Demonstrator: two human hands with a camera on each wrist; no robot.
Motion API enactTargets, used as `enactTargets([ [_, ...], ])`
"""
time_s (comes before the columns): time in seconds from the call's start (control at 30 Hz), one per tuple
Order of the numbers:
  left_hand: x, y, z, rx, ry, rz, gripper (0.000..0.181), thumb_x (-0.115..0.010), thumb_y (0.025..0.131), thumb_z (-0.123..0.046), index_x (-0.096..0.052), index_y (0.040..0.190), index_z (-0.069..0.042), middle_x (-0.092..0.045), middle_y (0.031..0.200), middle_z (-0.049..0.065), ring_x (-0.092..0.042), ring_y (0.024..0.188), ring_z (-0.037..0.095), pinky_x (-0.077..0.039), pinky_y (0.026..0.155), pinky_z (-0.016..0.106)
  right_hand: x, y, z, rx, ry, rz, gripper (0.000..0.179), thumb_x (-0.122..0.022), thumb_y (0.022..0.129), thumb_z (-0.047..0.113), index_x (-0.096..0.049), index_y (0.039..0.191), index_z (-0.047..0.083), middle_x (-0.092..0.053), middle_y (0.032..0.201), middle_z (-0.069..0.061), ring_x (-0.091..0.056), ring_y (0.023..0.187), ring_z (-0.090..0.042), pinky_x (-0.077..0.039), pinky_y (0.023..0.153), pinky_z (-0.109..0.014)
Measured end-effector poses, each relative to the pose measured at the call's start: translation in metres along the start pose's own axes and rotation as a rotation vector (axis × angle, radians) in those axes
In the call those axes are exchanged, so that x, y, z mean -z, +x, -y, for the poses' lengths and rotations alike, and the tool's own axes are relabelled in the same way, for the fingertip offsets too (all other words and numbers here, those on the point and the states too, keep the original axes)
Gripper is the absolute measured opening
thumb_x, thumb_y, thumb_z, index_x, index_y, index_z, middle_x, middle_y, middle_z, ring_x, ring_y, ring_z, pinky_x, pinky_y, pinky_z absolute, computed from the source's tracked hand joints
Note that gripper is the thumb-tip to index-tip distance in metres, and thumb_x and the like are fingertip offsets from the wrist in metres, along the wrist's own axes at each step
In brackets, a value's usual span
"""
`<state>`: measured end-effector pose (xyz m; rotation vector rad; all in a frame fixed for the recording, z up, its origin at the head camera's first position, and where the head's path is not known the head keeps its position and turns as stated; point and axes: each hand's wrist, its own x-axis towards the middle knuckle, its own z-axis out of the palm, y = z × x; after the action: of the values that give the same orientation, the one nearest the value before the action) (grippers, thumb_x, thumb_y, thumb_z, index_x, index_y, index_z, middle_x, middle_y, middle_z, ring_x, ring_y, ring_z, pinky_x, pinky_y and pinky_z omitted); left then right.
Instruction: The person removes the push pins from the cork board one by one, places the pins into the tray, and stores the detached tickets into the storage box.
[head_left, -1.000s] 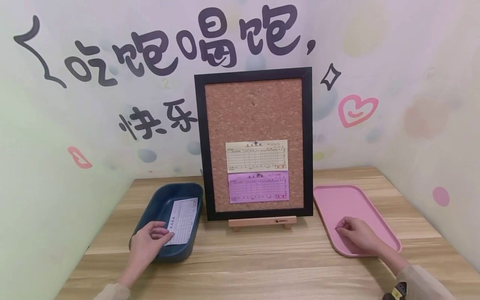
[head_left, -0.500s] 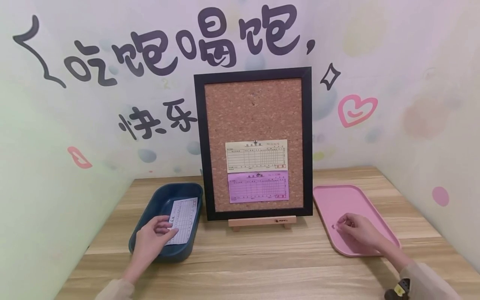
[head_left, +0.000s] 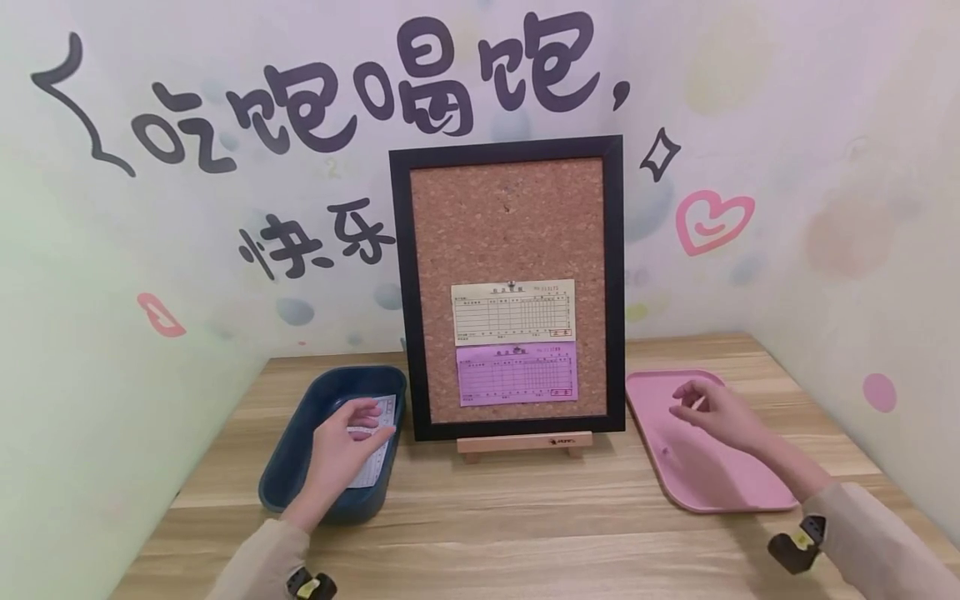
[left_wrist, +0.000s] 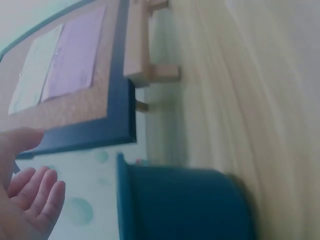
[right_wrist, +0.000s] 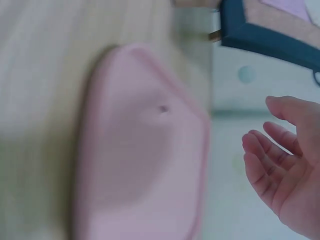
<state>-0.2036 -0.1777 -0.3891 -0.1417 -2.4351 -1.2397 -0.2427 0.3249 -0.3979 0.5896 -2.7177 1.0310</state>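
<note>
My left hand [head_left: 341,446] hovers over the dark blue bin [head_left: 288,454], its fingers loosely bent and the thumb apart from them. A white printed form slip [head_left: 367,477] lies in that bin, partly covered by the hand. Above the pink tray [head_left: 753,475] is my right hand [head_left: 716,417], thumb and fingers apart with nothing between them in the right wrist view. One small pin-like thing [right_wrist: 163,109] lies on the tray near its left side. A cream slip [head_left: 476,321] and a purple slip [head_left: 487,379] are fixed to the cork board [head_left: 510,225], one above the other.
The black-framed board leans on a small wooden stand [head_left: 517,443] between bin and tray. Behind it rises a wall [head_left: 675,292] with painted lettering. The wood-grain table [head_left: 517,533] runs along the front.
Both hands have lifted: the left up and rightward over the bin, the right up from the tray. The white slip stays in the bin, and the small pin-like thing stays on the tray.
</note>
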Motion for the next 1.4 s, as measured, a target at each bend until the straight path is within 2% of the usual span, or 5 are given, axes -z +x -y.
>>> enactTargets([
  [0.17, -0.011, 0.012, -0.017, -0.028, -0.067, 0.019, 0.038, -0.074, 0.076, -0.016, -0.060, 0.107, -0.001, -0.064, 0.096, 0.013, -0.062, 0.085, 0.024, -0.052, 0.072, 0.026, 0.013, 0.022, 0.030, -0.045, -0.083, -0.037, 0.024, -0.062, 0.085, 0.015, -0.058, 0.101, -0.002, -0.060, 0.084, -0.009, -0.054, 0.066, -0.011, -0.045, 0.054, -0.024],
  [0.37, -0.025, 0.031, -0.043, -0.020, -0.095, 0.028, 0.039, -0.072, 0.077, -0.019, -0.058, 0.111, -0.002, -0.064, 0.102, 0.011, -0.061, 0.089, 0.022, -0.051, 0.077, 0.038, 0.020, 0.048, 0.073, 0.067, -0.094, -0.138, 0.030, -0.064, 0.085, 0.016, -0.054, 0.108, 0.000, -0.059, 0.086, -0.010, -0.056, 0.066, -0.016, -0.046, 0.052, -0.024],
  [0.6, -0.038, 0.049, -0.064, -0.011, -0.106, 0.028, 0.037, -0.070, 0.080, -0.019, -0.058, 0.111, -0.002, -0.063, 0.103, 0.012, -0.060, 0.090, 0.022, -0.051, 0.077, 0.036, 0.017, 0.076, 0.112, 0.128, -0.107, -0.148, 0.031, -0.065, 0.084, 0.017, -0.054, 0.108, 0.000, -0.058, 0.084, -0.008, -0.053, 0.063, -0.017, -0.043, 0.052, -0.026],
  [0.9, -0.047, 0.060, -0.081, -0.046, -0.150, 0.022, 0.036, -0.070, 0.078, -0.012, -0.058, 0.109, 0.002, -0.057, 0.104, 0.017, -0.059, 0.094, 0.028, -0.051, 0.078, 0.036, 0.002, 0.103, 0.137, 0.157, -0.100, -0.146, 0.032, -0.066, 0.082, 0.014, -0.055, 0.107, 0.000, -0.059, 0.083, -0.008, -0.053, 0.061, -0.017, -0.045, 0.052, -0.027],
  [1.4, -0.062, 0.068, -0.086, 0.085, -0.241, 0.064, 0.037, -0.067, 0.080, -0.012, -0.055, 0.114, -0.002, -0.059, 0.111, 0.014, -0.058, 0.099, 0.025, -0.048, 0.084, 0.037, -0.012, 0.139, 0.165, 0.160, -0.103, -0.113, 0.032, -0.062, 0.085, 0.022, -0.055, 0.111, 0.004, -0.058, 0.085, -0.005, -0.049, 0.057, -0.015, -0.039, 0.049, -0.028],
])
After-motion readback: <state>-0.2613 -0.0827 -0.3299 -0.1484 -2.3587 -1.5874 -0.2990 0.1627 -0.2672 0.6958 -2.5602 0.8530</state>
